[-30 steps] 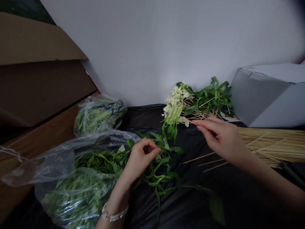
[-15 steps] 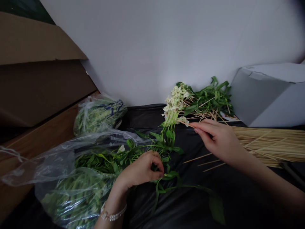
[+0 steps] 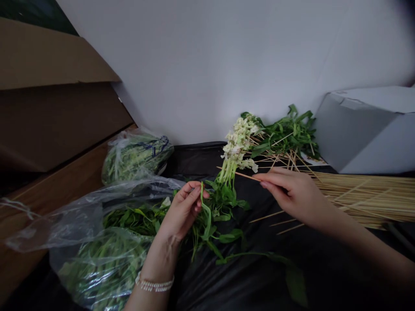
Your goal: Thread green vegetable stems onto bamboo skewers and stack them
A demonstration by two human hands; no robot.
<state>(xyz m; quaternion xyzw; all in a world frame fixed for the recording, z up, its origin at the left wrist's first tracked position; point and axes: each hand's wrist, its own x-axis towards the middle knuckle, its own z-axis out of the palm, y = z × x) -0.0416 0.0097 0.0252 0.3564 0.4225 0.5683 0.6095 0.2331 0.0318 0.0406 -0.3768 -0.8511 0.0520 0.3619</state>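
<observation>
Between the thumb and fingers of my left hand (image 3: pixel 186 205) is a thin green stem (image 3: pixel 206 211), its leafy part hanging down over the loose greens. My right hand (image 3: pixel 288 190) pinches a wooden skewer (image 3: pixel 244 176), whose tip points left across the stems of the cut pieces. Just beyond that tip lie white-green vegetable pieces (image 3: pixel 238 140) with pale stems, gathered in a bunch. Loose leafy greens (image 3: pixel 227 201) spread over the black plastic sheet (image 3: pixel 259 276) between and below my hands.
Skewered leafy greens (image 3: pixel 288 134) lie beside a white box (image 3: pixel 366 125). Many bare skewers (image 3: pixel 369 196) are stacked at right. Clear bags of greens (image 3: pixel 110 263) and another bag (image 3: pixel 136 155) sit left, near a cardboard box (image 3: pixel 58 121). A white wall (image 3: pixel 207 65) rises behind.
My left hand has risen from the loose greens with a stem in its fingers and turned upward. My right hand's skewer has dropped slightly, its tip now farther left.
</observation>
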